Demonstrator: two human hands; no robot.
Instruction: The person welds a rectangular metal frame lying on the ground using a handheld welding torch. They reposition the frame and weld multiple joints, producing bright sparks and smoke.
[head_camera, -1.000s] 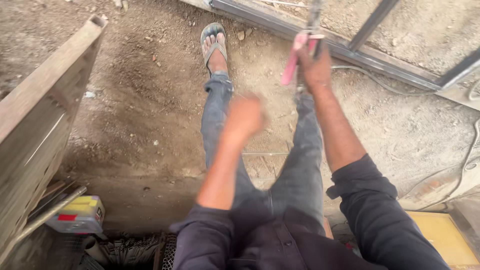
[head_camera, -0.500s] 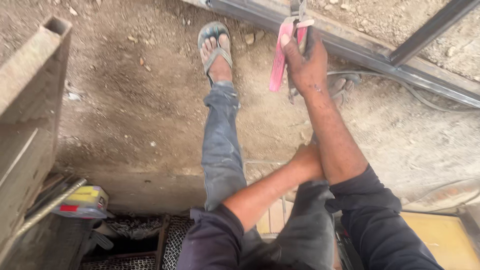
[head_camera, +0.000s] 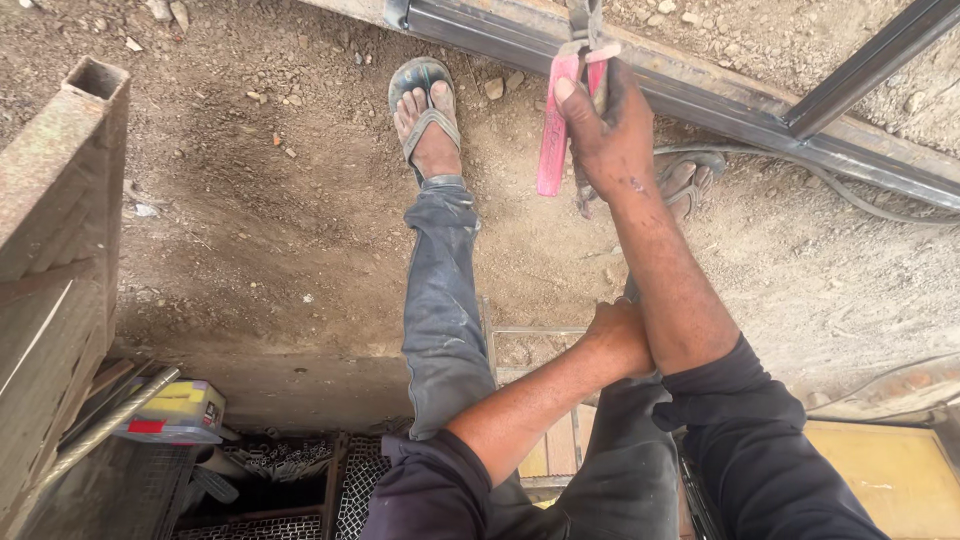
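My right hand (head_camera: 610, 135) grips pink-handled pliers (head_camera: 558, 120), whose jaws reach up to a dark steel frame bar (head_camera: 690, 85) lying across the dirt. My left hand (head_camera: 615, 340) rests low, tucked under my right forearm near my knee; its fingers are hidden, so I cannot tell if it holds anything. My legs in grey jeans stretch forward, with the left foot in a sandal (head_camera: 425, 110) near the bar.
A rusty square steel tube (head_camera: 60, 200) runs along the left. A yellow box (head_camera: 175, 410) and metal mesh (head_camera: 365, 480) lie below it. A cable (head_camera: 850, 195) curves over the dirt at right, and a yellow board (head_camera: 890, 475) sits at bottom right.
My left hand has dropped from mid-air down beneath my right forearm. My right hand with the pliers stays at the steel bar, and the view has shifted a little closer.
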